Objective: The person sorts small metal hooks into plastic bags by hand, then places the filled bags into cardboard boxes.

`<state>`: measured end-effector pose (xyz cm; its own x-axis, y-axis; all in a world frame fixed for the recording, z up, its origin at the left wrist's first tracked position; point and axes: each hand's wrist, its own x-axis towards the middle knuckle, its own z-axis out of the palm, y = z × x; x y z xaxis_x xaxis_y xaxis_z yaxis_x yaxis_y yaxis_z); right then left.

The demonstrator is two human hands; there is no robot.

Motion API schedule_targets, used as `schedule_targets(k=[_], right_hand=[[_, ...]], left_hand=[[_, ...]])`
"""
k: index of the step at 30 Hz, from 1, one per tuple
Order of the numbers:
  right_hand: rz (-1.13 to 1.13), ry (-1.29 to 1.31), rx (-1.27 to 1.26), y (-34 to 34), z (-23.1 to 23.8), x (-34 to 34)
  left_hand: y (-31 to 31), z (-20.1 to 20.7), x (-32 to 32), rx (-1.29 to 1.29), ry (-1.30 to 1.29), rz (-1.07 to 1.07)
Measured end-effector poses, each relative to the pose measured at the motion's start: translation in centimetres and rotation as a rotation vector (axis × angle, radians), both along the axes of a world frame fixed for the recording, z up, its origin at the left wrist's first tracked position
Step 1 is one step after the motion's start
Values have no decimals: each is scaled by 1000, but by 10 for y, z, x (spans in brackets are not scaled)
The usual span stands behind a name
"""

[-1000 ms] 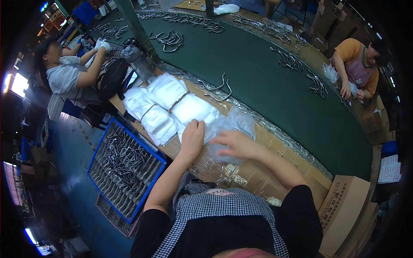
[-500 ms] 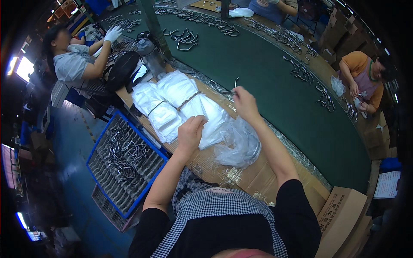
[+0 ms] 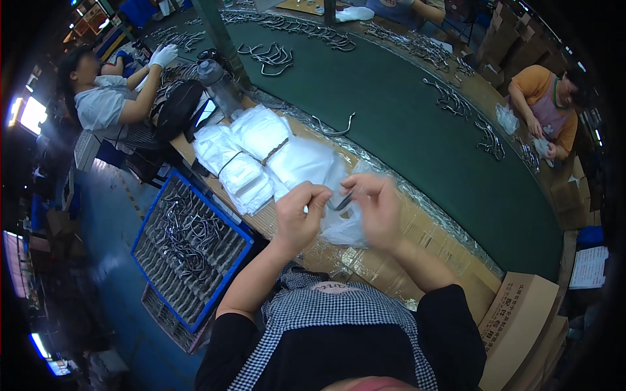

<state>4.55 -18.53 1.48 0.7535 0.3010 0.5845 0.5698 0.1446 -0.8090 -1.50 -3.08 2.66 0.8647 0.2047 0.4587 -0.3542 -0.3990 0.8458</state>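
Bundled white bags (image 3: 261, 153) lie just beyond on the surface (image 3: 391, 260). Left hand (image 3: 298, 218) pinches a clear bag (image 3: 342, 225); right hand (image 3: 378, 208) apparently grips a dark metal piece (image 3: 344, 201).

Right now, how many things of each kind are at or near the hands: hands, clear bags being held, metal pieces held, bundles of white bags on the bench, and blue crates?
Hands: 2, left hand and right hand
Clear bag held: 1
Dark metal piece between the hands: 1
Bundles of white bags: 3, as far as I can tell
Blue crate: 1
Total: 8
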Motion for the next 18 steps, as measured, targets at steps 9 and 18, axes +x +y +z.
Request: schedule_targets(k=[9,18], right_hand=[[197,-469,-1083,-40,-15,8],[-56,-101,-666,50,-82,139]], left_hand=[[3,-57,24,552,-70,26],[33,-120,34,682,273,105]])
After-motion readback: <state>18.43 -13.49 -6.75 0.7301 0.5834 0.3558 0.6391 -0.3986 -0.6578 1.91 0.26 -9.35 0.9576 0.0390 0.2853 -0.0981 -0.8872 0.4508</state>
